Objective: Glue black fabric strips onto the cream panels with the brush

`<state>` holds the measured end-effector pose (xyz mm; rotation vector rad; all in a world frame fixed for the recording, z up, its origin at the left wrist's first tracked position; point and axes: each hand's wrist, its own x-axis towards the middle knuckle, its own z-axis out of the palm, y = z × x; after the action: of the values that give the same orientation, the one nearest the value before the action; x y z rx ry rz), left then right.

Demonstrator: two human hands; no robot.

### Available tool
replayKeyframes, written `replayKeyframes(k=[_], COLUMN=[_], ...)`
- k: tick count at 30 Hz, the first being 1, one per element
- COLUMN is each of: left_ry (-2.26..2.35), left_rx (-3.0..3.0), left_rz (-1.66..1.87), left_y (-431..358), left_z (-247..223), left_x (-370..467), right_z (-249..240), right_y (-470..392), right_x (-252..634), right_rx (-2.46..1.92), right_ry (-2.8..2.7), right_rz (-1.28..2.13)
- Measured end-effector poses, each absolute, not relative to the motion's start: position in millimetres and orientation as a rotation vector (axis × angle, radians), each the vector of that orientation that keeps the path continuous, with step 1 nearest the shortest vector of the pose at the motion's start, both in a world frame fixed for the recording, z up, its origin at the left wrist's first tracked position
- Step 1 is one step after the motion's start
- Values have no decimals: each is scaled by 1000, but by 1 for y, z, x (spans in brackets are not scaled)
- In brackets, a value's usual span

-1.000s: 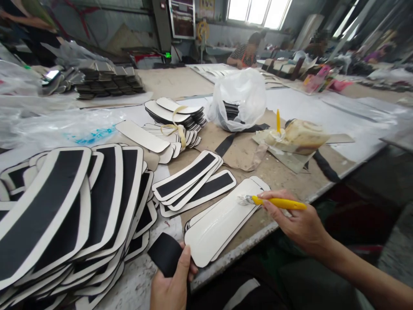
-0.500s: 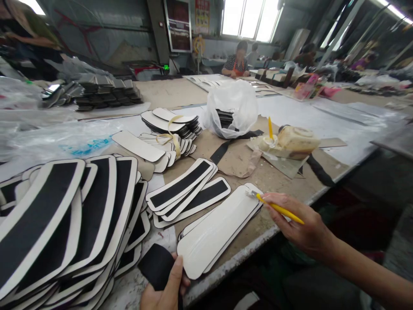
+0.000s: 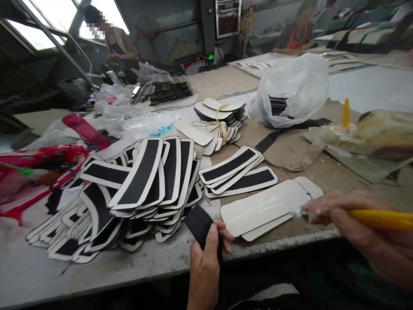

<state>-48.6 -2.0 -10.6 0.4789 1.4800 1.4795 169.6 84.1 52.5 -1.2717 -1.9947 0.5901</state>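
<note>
My left hand [image 3: 206, 262] is closed around dark strips [image 3: 199, 224] at the table's front edge, the thumb pressed on top. In my right hand [image 3: 358, 224], blurred by motion, is a brush with a yellow handle [image 3: 380, 218]; its bristles are at the right part of a white curved panel [image 3: 264, 200]. That panel looks wet and shiny and lies over further white panels. Just behind it rests a small pile of white panels with black strips on them [image 3: 230, 165]. A large heap of similar panels [image 3: 145, 176] spreads to the left of my left hand.
A glue-stained container [image 3: 380, 133] and a yellow nozzle [image 3: 346, 114] stand at the right. Behind are a plastic bag [image 3: 297, 90] of black pieces and panels bound with a pale band [image 3: 222, 129]. Red bag material [image 3: 35, 172] lies far left. Two people work across the room.
The view has swung left, so the table's things sit further right. The brush has moved from the far end of the white panel toward its near right edge. My left hand still grips the strips.
</note>
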Motion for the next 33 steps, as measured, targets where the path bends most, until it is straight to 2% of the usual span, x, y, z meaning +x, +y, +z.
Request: replayKeyframes(k=[4,7,10,14,21,33], left_ry=[1398,1406,1395,1367,1315,1379], left_rx=[479,487,491,507,505,294], left_rz=[1445,1374,1325,1315,1312,1407], left_y=[-11,-18,-23,-25,-27,-33], left_z=[1,1,-4,-11,-19,-20], left_x=[-29,-19,-13,-7,3,-10], right_z=[38,21,10,9,10,40], right_y=[75,71,67,60,60,88], right_x=[118,90,83,95,111,141], right_rx=[-1121,-994,-991,-990,-995,-1228], right_ry=[-1965,-1654,-1368,-1190,-1252,-1718], right_rz=[1432,2055,2327,2371,2429,1746])
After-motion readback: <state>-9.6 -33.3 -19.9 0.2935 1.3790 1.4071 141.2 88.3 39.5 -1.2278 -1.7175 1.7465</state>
